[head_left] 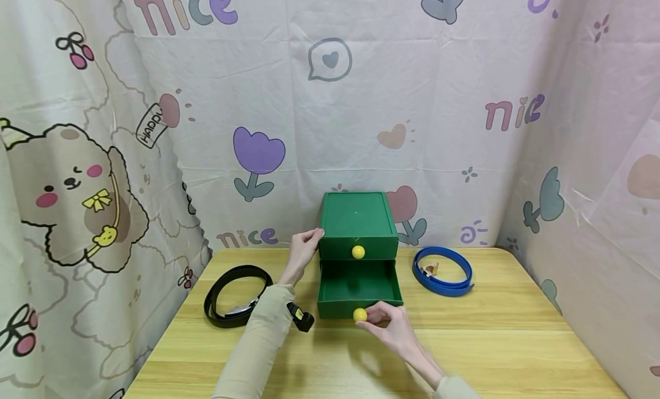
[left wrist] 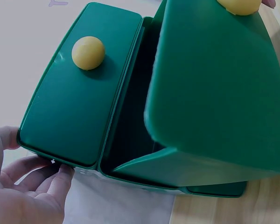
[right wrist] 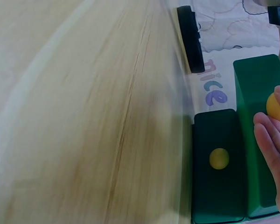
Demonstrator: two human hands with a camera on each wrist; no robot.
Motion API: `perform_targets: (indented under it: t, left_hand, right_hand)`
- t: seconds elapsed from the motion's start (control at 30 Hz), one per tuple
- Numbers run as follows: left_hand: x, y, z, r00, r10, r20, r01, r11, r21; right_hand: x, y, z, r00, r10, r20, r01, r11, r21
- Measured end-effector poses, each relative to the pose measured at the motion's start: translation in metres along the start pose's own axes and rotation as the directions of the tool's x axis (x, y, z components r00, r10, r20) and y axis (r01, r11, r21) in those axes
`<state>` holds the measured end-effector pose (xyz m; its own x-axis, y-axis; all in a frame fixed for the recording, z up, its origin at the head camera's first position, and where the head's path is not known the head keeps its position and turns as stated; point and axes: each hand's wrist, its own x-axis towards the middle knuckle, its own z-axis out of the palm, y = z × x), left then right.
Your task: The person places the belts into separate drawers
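A green drawer cabinet (head_left: 356, 212) with round yellow knobs stands on the table. Its top drawer (left wrist: 74, 88) is closed. Below it, a drawer (head_left: 356, 284) is pulled out and looks empty in the head view. Another closed drawer (right wrist: 219, 191) shows beneath that one in the right wrist view. My left hand (head_left: 301, 255) holds the cabinet's upper left front corner, thumb at the top edge and fingers against the side. My right hand (head_left: 394, 330) pinches the yellow knob (head_left: 360, 315) of the pulled-out drawer between thumb and fingers.
A coiled black belt (head_left: 213, 298) with a silver buckle lies left of the cabinet, partly behind my left forearm. To the right lies a coiled blue belt (head_left: 448, 288) with a gold-coloured buckle. A printed curtain (head_left: 361, 101) hangs behind the wooden table (head_left: 495, 359).
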<state>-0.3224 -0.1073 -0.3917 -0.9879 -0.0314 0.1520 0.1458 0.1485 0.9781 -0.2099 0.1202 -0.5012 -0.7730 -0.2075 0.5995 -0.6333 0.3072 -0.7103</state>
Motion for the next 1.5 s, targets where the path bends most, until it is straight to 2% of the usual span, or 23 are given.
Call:
perform_targets:
  t: [0.27,0.53,0.83,1.1,1.37,1.5]
  left_hand:
    - [-0.003,0.003,0.000,1.000,0.006,-0.002,-0.006,1.000,0.005]
    - [-0.002,0.002,0.000,1.000,0.006,-0.003,-0.006,1.000,0.000]
    - [-0.002,0.003,0.000,1.000,0.000,0.001,0.000,1.000,-0.007]
    - [-0.002,0.002,-0.001,1.000,-0.004,0.008,0.004,1.000,-0.008]
    - [-0.001,0.000,0.000,1.000,0.015,0.000,-0.015,1.000,0.000]
    - [0.000,-0.001,0.000,1.000,0.021,-0.003,-0.021,1.000,-0.004]
  right_hand:
    - [0.003,-0.029,-0.007,0.997,-0.079,-0.004,0.079,0.997,0.025]
    - [0.002,-0.029,-0.006,0.991,-0.133,-0.015,0.133,0.991,0.024]
    - [0.000,-0.030,-0.007,0.976,-0.217,-0.035,0.217,0.976,0.006]
    - [-0.002,-0.030,-0.007,0.977,-0.214,-0.013,0.214,0.977,0.018]
    - [-0.005,-0.033,-0.007,0.987,-0.159,0.002,0.159,0.987,0.000]
    - [-0.006,-0.034,-0.007,0.987,-0.162,0.000,0.162,0.987,0.004]
